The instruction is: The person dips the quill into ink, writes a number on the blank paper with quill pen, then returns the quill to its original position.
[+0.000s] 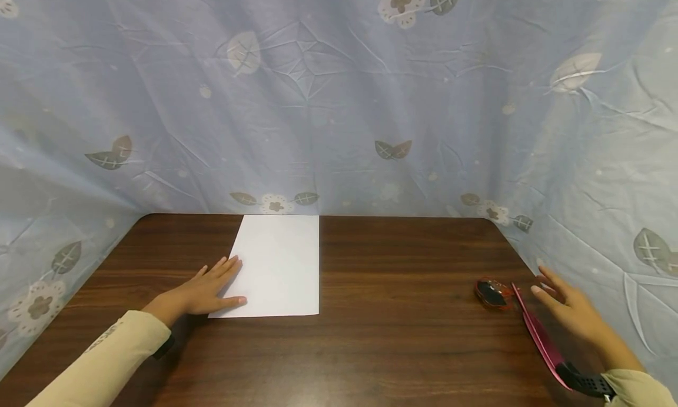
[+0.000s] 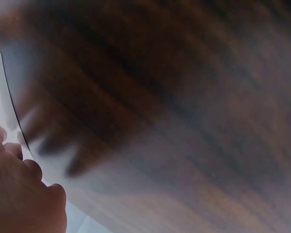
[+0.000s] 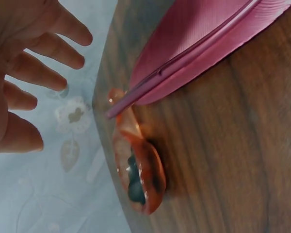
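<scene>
Your left hand (image 1: 203, 289) lies with straight, spread fingers at the left edge of the white paper (image 1: 281, 266) — the fingertips and the thumb rest on it, and nothing is gripped. The paper lies flat on the dark brown table (image 1: 397, 348), left of the middle, and it reaches to the far edge.

Your right hand (image 1: 580, 319) is near the right edge of the table. Its fingers are extended and a little apart, and they hold nothing. In the head view this hand is just beside the pink feather (image 1: 542, 339); whether it touches it, I cannot tell.

The feather lies on the right part of the table, with its shaft end over the narrow part of the orange dish (image 3: 154, 167). This dish is translucent and has something dark (image 3: 135, 179) inside — I cannot tell what it is.

Both your sleeves (image 1: 106, 360) are pale. Behind the table hangs a light blue cloth (image 1: 344, 101) with leaves and flowers.
</scene>
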A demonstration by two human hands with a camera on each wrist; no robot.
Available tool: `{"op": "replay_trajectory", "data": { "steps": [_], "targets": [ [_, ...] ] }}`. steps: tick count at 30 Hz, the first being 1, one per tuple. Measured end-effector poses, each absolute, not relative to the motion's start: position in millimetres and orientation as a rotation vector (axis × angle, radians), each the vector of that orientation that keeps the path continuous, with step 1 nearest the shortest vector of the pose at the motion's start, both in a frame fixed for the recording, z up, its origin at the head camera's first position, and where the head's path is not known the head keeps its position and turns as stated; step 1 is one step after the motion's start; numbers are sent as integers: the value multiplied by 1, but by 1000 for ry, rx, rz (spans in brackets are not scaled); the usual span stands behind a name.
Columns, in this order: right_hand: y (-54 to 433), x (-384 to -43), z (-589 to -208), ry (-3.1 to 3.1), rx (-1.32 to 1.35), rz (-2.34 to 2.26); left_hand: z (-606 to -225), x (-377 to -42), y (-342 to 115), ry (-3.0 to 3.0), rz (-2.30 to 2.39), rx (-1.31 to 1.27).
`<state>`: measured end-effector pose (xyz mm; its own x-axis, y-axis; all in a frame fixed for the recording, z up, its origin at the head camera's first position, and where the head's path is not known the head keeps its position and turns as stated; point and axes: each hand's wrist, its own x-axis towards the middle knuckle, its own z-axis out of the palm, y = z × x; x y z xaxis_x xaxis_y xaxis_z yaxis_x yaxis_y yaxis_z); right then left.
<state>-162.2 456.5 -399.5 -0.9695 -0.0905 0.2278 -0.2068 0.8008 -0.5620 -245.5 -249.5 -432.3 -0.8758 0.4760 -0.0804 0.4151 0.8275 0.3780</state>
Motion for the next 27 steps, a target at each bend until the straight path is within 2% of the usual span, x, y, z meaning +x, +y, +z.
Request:
{"op": "replay_trajectory", "data": {
  "steps": [9,22,27],
  "targets": [
    [466,-159,-417,-2789,260,1010,-432,-244,-248,2818,520,691],
    [471,-159,-433,-2615,645,1186,-432,-246,-248,2798,513,691],
    [472,-162,-436,-2636,603,1078,-434,-246,-248,2796,517,677]
  ]
}}
